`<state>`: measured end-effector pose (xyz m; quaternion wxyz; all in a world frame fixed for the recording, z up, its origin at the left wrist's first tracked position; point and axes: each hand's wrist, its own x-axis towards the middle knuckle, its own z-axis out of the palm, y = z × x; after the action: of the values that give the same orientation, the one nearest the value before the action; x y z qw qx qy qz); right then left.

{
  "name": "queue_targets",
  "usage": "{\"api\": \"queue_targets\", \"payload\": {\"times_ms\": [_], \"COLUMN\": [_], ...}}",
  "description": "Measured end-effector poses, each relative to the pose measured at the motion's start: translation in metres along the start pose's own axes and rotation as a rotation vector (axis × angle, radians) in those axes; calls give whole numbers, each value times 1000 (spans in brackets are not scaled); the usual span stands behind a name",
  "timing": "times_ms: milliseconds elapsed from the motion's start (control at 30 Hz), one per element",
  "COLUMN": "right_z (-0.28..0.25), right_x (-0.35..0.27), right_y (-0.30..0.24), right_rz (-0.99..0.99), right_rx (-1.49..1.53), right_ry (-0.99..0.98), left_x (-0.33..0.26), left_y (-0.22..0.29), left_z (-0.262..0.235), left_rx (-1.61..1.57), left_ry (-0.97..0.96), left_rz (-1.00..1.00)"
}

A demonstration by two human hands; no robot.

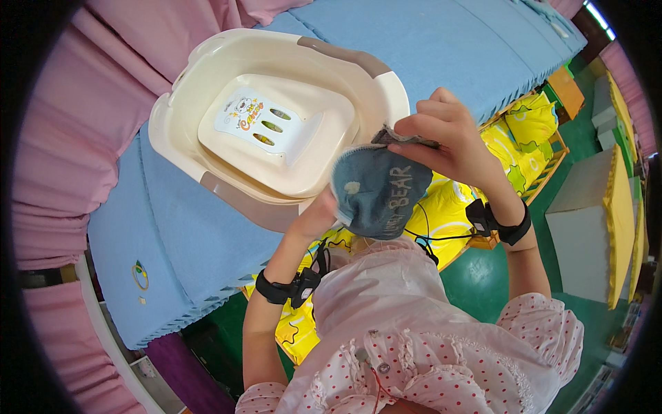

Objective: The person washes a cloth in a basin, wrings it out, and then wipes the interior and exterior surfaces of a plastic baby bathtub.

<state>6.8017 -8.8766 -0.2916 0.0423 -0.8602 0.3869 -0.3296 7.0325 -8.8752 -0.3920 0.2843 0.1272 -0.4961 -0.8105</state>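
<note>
From the head camera, both hands hold a small denim cap [376,190] just beside the cream plastic baby tub [227,69], at its near-right rim. The right hand [448,134] pinches the cap's upper edge with closed fingers [414,127] — the left hand [317,214] grips its lower side, fingers hidden. The tub rests on blue foam mats [179,234].

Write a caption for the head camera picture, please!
Two hands, left hand and right hand, hold a small denim cap above a cream plastic baby tub.
</note>
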Motion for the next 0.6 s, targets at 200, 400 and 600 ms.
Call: {"api": "queue_targets", "payload": {"times_ms": [200, 400, 600], "right_z": [22, 74, 73], "right_x": [-3, -82, -68], "right_y": [4, 19, -12], "right_rz": [269, 677, 688], "right_rx": [361, 1517, 1496], "right_ry": [87, -432, -417], "left_x": [7, 3, -3], "left_y": [10, 20, 32], "left_z": [20, 21, 22], "left_rx": [254, -24, 58], "left_ry": [359, 415, 309], "left_rz": [-208, -110, -105]}}
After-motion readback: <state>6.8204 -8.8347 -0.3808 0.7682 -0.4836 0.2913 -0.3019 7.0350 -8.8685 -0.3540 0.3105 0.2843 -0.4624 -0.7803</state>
